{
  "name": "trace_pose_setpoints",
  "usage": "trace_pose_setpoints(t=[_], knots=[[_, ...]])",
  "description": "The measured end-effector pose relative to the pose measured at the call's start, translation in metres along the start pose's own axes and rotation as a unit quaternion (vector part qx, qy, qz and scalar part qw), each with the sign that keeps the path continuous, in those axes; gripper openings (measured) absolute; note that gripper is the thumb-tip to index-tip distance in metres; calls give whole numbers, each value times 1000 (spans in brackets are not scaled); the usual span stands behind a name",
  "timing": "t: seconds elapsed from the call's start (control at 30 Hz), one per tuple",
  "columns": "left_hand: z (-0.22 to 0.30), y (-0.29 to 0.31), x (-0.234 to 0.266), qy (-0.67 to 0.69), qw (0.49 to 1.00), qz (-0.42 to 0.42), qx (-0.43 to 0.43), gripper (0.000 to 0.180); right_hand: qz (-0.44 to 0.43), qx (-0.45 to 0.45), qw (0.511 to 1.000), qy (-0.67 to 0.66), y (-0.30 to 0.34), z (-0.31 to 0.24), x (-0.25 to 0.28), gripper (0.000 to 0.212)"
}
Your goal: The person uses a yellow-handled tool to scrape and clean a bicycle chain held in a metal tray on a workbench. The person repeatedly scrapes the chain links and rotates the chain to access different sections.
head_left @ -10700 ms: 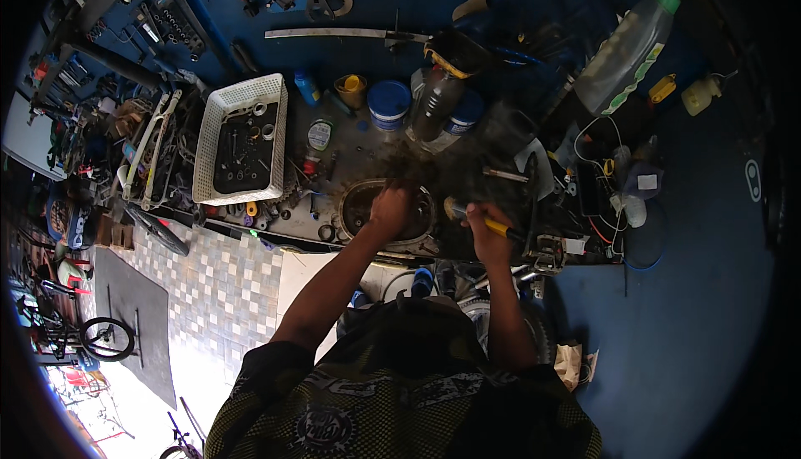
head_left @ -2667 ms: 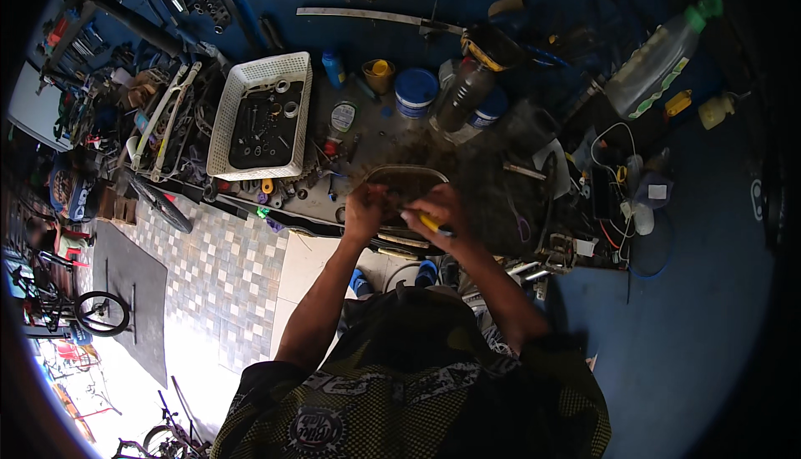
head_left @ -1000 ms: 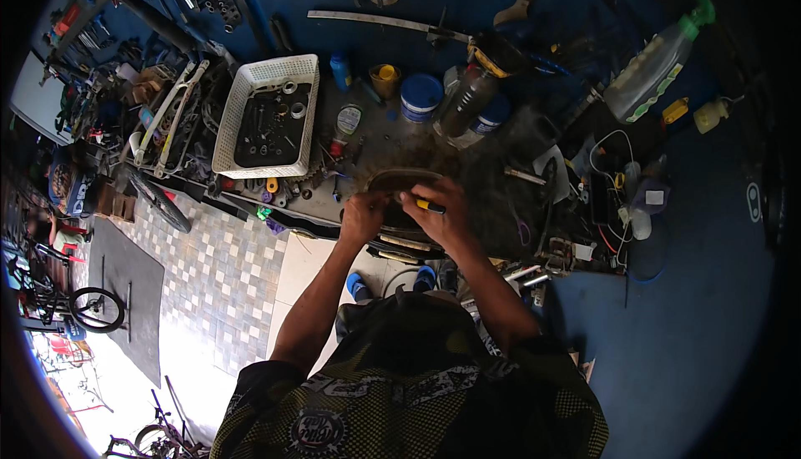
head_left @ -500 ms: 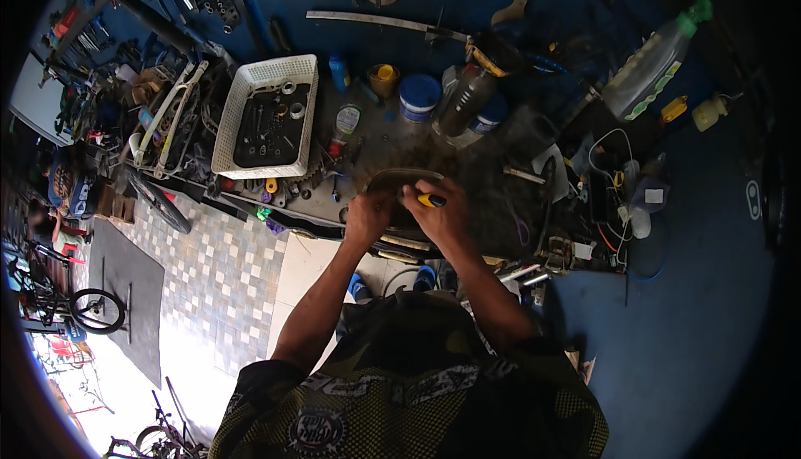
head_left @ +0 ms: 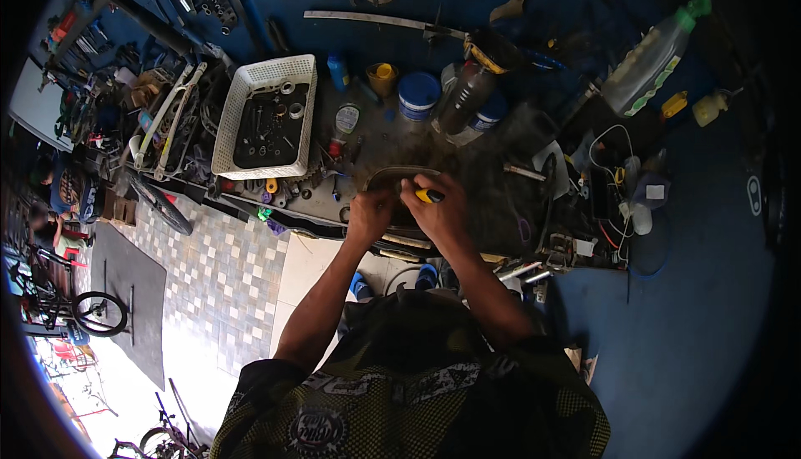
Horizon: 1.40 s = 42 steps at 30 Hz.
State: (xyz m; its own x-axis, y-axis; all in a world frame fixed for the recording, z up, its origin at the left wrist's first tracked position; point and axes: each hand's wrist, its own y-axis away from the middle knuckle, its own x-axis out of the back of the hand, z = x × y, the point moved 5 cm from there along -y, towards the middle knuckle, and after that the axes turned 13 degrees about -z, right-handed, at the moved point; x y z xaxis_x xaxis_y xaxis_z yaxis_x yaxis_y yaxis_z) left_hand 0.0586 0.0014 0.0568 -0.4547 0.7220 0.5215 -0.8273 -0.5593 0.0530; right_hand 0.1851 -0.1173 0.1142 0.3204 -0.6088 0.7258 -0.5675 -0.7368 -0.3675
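My right hand (head_left: 445, 211) is closed round a yellow-and-black tool handle (head_left: 430, 196); the tool's working end is hidden, so its kind does not show. To its left, my left hand (head_left: 368, 216) is curled shut at the same height, and what its fingers pinch is too dark to make out. Both hands are over a dark piece with a curved, pale rim (head_left: 406, 168) at the front of the cluttered workbench (head_left: 321, 202). Its shape is partly covered by my hands.
Left of my hands stands a white plastic basket (head_left: 223, 143) with small metal parts. Behind them are a blue-lidded tub (head_left: 419, 94), a dark bottle (head_left: 469, 96) and a clear bottle (head_left: 346, 119). Cables and a white wire (head_left: 624, 138) clutter the right end. A person (head_left: 67, 188) is far left.
My right hand and the yellow-and-black handle have shifted very slightly. The left hand stays almost in place, and the whole view has drifted a little.
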Motion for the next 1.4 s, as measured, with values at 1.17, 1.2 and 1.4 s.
trace_pose_setpoints(t=[1.17,1.2,1.4], knots=[[-23,-3,3,201,978,-7,58,24,-6,126,978,-165,2,7,-3,21],[-24,-3,2,177,982,-23,67,25,-57,118,976,-171,3,8,-8,22],[-23,-3,-2,176,981,-11,75,24,-54,18,988,-142,4,25,-5,23]])
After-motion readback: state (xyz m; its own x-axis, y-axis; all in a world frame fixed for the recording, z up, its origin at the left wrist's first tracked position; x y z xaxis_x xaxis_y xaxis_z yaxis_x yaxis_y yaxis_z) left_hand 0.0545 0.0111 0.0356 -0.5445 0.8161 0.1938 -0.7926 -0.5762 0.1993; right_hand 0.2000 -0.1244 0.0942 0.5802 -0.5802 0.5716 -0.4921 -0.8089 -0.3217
